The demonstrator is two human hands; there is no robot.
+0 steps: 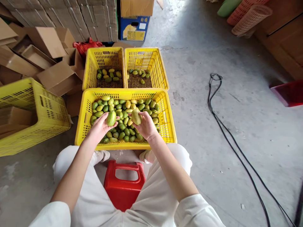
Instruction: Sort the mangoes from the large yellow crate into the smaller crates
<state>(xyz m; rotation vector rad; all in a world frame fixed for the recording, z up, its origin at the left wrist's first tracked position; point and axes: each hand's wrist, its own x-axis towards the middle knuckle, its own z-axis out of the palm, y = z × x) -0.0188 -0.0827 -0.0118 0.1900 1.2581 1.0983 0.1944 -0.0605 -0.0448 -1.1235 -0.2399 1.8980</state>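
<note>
My left hand (101, 127) holds a smooth green oval fruit (111, 118), which looks like a small mango, between thumb and fingers. In my right hand (146, 126) is a duller, yellow-green mango (136, 117). Both hands are raised over a large yellow plastic crate (80, 126) in front of my knees. Many more mangoes (121, 126), mostly green with a few yellowish, lie loose in that crate. My forearms and hands hide some of them.
Two smaller yellow crates, the left (88, 67) and the right (163, 72), stand behind, each with several mangoes. Another yellow crate (50, 116) and cardboard boxes (56, 75) crowd the left. A red stool (123, 192) is between my legs. A black cable (227, 135) lies on the right.
</note>
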